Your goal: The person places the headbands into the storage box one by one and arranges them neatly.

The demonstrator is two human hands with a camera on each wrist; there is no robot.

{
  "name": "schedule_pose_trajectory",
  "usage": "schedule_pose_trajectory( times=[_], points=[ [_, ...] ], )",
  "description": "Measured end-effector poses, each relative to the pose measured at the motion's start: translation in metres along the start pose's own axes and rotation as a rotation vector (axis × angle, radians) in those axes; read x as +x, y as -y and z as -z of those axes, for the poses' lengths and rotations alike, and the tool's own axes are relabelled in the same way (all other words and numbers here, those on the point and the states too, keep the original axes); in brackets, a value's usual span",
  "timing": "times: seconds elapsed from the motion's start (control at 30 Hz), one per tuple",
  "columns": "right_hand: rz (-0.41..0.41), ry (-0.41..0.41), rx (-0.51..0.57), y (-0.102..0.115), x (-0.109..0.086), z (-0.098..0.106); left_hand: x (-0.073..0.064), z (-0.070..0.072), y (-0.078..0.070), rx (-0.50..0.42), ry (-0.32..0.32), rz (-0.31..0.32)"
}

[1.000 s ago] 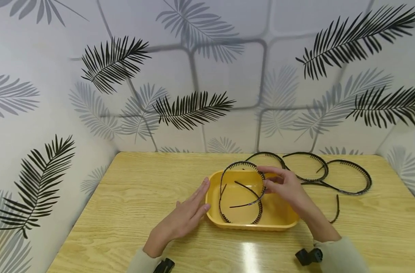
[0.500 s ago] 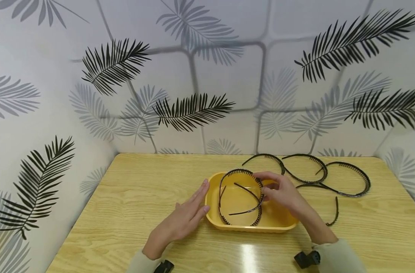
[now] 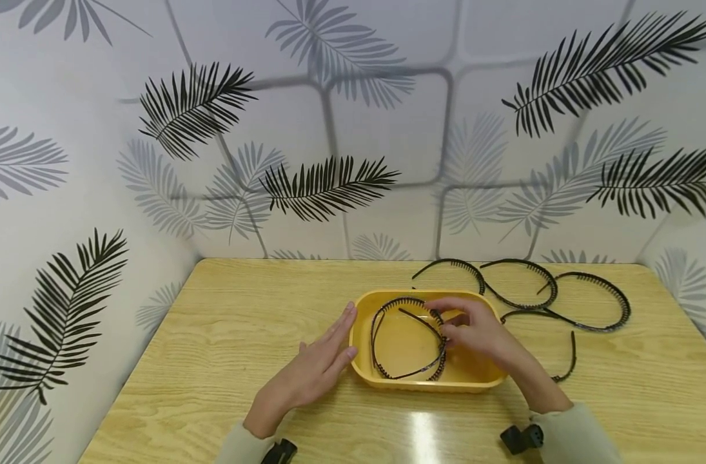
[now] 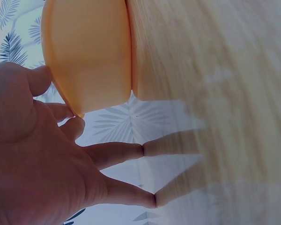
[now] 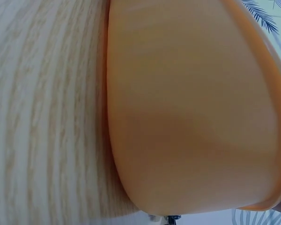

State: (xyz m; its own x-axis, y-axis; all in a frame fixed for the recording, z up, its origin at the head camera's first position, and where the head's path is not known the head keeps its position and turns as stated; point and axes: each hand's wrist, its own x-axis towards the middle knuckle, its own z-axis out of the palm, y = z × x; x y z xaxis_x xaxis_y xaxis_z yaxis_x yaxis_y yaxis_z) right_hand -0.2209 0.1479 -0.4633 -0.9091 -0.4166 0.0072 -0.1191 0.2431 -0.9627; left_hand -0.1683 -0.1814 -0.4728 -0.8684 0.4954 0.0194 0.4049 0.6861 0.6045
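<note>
Pale wood grain marks the table (image 3: 213, 399), which spreads across the lower half of the head view and shines near the bottom centre. Nearest, at the bottom edge, are two light sleeves (image 3: 581, 438), each with a small black device (image 3: 522, 439) at the wrist. From the lower left reaches the left hand (image 3: 312, 370), its fingers straight and spread; in the left wrist view its thumb touches the yellow tray's rim and two fingertips meet the glossy table. That yellow tray (image 3: 474, 386) sits right of centre in the lower frame. From the lower right comes the right hand (image 3: 474, 330), bent over the tray and pinching the right side of a toothed headband (image 3: 407, 300) between thumb and fingers. This held headband is inside the tray, toward its left half, overlapping a second headband (image 3: 419, 318). Right of the right forearm a dark curved piece (image 3: 572, 364) shows, partly hidden. Farther back, three black headbands (image 3: 616, 293) lie in a row toward the table's far right. Behind everything rises a pale wall (image 3: 387, 148) printed with black and grey fronds.
</note>
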Motion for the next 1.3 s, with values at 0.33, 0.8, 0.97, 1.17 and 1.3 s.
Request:
schedule_pose_trajectory(
  times=[0.33, 0.8, 0.97, 1.17, 1.3],
  points=[
    [-0.033, 0.031, -0.020, -0.0005, 0.0005, -0.0023, -0.0005, 0.0001, 0.0005, 0.001, 0.000, 0.010],
    [-0.089, 0.039, -0.028, -0.0005, -0.0004, -0.0049, -0.0003, 0.0002, 0.0006, 0.002, 0.003, 0.004],
    [-0.094, 0.034, -0.047, -0.0003, -0.0007, -0.0065, 0.0000, 0.0005, 0.0004, 0.005, 0.003, 0.001],
    [-0.099, 0.033, -0.076, 0.0019, -0.0019, -0.0086, 0.0003, 0.0001, 0.0006, 0.008, 0.002, 0.003],
    [-0.099, 0.029, -0.101, 0.0019, -0.0017, -0.0091, 0.0002, -0.0006, 0.0012, 0.007, -0.002, 0.003]
  ],
)
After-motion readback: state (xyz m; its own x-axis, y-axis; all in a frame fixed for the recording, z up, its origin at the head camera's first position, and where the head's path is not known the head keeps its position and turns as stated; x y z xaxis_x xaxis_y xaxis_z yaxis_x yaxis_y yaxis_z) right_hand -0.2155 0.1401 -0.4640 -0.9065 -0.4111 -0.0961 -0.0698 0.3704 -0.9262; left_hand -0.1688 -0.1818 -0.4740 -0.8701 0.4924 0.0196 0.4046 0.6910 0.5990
